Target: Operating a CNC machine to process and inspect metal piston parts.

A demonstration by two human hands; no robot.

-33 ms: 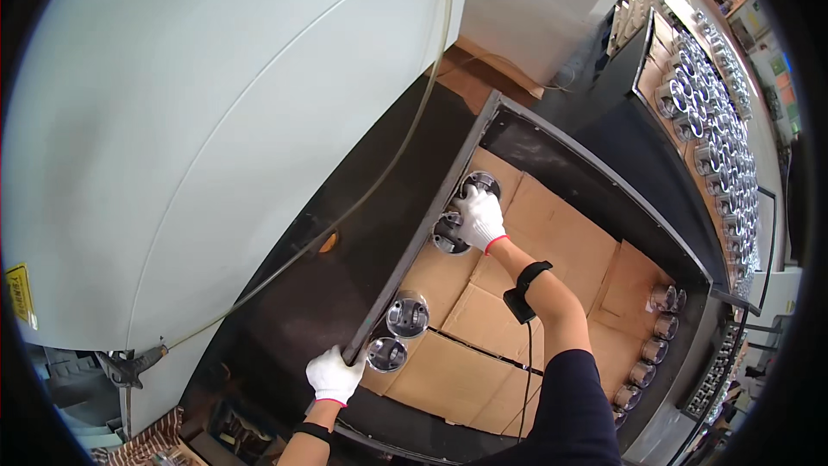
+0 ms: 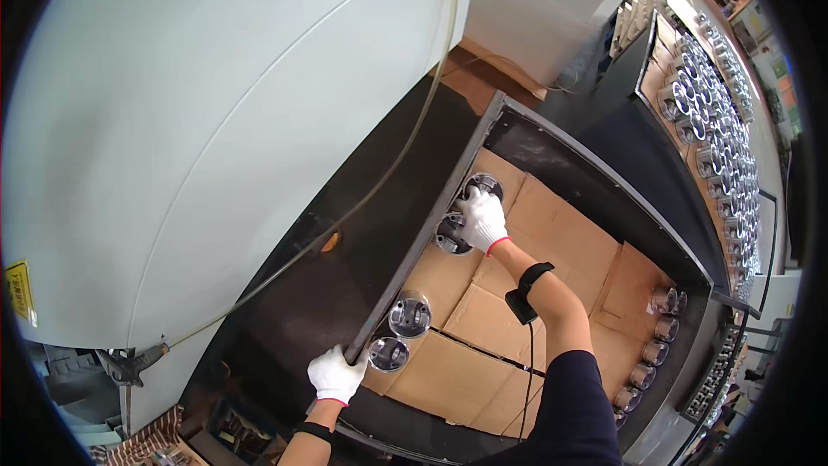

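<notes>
My right hand (image 2: 483, 214), in a white knit glove, is at the far left corner of a cardboard-lined metal cart (image 2: 595, 174). Its fingers are closed on a shiny metal piston (image 2: 488, 183), partly hiding it. Right beside that hand stands a second piston (image 2: 450, 236). Two more pistons stand nearer me along the same side, one (image 2: 410, 316) just beyond the other (image 2: 389, 354). My left hand (image 2: 336, 374), also gloved in white, is closed around the cart's left rim, close to the nearest piston.
A row of pistons (image 2: 642, 374) lines the cart's right side. Past the right wall is a table (image 2: 647, 78) crowded with pistons. A large pale machine housing (image 2: 216, 121) fills the left, with a hose (image 2: 379, 177) hanging across it. A black cable (image 2: 530, 371) trails from my right wrist strap.
</notes>
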